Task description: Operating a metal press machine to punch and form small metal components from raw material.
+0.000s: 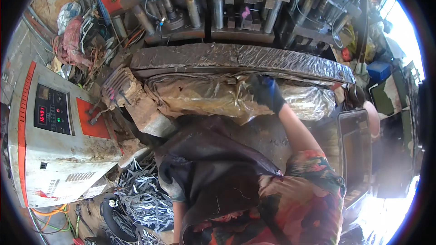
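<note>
My right hand (269, 94), in a dark glove with blue on it, reaches forward to a long bundle (200, 97) wrapped in yellowish, wrinkled shiny sheeting. The glove rests at the bundle's upper edge; its dark fingers blend together, so their grip is hard to make out. Directly behind runs a long curved beam (190, 59) covered in dark crinkled foil. My left forearm (179, 218) hangs down at the lower edge, and its hand is out of the picture. A dark apron (213, 154) covers my front.
Heavy presses with steel columns (219, 16) stand behind the beam. On the left is a white control cabinet (59, 163) with a lit display. Grey strip scraps (143, 195) lie beside it. A metal-framed seat (340, 154) and a blue box (378, 71) are at right.
</note>
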{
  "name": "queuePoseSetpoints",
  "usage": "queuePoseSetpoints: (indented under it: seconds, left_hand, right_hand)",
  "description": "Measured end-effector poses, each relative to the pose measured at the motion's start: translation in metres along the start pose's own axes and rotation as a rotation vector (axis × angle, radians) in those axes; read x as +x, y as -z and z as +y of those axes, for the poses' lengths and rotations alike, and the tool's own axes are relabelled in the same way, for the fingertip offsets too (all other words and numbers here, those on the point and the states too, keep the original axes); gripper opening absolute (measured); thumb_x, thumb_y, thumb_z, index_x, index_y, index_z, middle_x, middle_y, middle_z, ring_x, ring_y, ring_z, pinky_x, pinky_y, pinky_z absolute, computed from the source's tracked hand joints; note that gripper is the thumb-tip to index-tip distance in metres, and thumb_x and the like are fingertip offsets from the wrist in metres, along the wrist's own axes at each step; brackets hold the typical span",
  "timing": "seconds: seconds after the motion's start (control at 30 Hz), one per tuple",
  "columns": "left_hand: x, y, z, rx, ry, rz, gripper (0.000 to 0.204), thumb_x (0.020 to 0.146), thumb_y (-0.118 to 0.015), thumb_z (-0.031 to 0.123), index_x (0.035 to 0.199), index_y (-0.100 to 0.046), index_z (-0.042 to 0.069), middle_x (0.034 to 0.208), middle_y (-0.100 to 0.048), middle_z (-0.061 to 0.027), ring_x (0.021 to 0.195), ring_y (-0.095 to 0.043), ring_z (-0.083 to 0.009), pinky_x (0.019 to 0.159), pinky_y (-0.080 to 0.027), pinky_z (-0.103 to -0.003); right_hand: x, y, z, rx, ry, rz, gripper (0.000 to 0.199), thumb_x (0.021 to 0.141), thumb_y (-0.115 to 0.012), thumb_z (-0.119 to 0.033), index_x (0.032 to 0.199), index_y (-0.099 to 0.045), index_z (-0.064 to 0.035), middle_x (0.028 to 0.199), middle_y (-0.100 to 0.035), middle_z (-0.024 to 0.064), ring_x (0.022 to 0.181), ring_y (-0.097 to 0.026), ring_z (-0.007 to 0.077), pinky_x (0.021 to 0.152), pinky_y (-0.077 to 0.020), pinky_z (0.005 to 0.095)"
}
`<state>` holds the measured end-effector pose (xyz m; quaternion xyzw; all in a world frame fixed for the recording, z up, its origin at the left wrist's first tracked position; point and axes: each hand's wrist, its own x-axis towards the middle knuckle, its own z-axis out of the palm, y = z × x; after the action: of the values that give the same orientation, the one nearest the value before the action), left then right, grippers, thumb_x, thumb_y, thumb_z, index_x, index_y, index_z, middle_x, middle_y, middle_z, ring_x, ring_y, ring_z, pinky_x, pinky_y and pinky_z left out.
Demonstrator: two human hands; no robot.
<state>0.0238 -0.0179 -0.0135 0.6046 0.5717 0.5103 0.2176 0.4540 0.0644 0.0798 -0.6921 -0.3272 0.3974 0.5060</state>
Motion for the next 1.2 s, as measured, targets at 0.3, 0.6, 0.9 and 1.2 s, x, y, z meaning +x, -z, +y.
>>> queuePoseSetpoints:
  seconds: [0.3, 0.6, 0.9, 1.2]
  left_hand:
    - [-0.011, 0.004, -0.016, 0.081, -0.068, 0.023, 0.025, 0.084, -0.059, 0.012, 0.106, -0.061, -0.001, 0.101, -0.064, -0.014, 0.096, -0.061, -0.0254, 0.087, -0.046, -0.034]
    - [-0.002, -0.01, -0.007, 0.181, -0.129, -0.042, 0.017, 0.088, -0.056, 0.008, 0.102, -0.061, 0.001, 0.098, -0.063, -0.0115, 0.092, -0.06, -0.024, 0.083, -0.047, -0.032]
    - [-0.004, -0.027, 0.016, 0.016, -0.165, -0.081, 0.017, 0.09, -0.053, 0.009, 0.098, -0.058, -0.005, 0.087, -0.062, -0.0105, 0.08, -0.059, -0.0184, 0.072, -0.049, -0.031]
    - [0.011, -0.04, 0.041, 0.072, -0.19, -0.075, 0.021, 0.087, -0.057, 0.012, 0.101, -0.058, -0.004, 0.089, -0.062, -0.011, 0.079, -0.059, -0.0204, 0.074, -0.048, -0.032]
  right_hand:
    - [-0.032, -0.003, -0.002, -0.775, 0.056, -0.151, 0.038, 0.093, -0.049, -0.043, 0.102, -0.067, -0.0099, 0.081, -0.069, 0.0149, 0.068, -0.066, 0.0264, 0.061, -0.0507, 0.0385]
    - [-0.019, 0.08, -0.015, 0.317, 0.232, 0.069, 0.042, 0.095, -0.051, -0.043, 0.111, -0.062, -0.0057, 0.094, -0.068, 0.0053, 0.081, -0.064, 0.0136, 0.064, -0.0477, 0.0267]
    - [0.071, 0.234, -0.009, 0.991, 0.197, 0.021, 0.048, 0.094, -0.049, -0.05, 0.094, -0.059, -0.003, 0.077, -0.06, 0.0027, 0.066, -0.056, 0.0133, 0.056, -0.0453, 0.0215]
    - [0.149, 0.252, -0.05, 0.902, 0.142, 0.336, 0.036, 0.098, -0.043, -0.047, 0.097, -0.054, -0.0132, 0.066, -0.05, 0.0004, 0.047, -0.043, 0.0118, 0.042, -0.0372, 0.021]
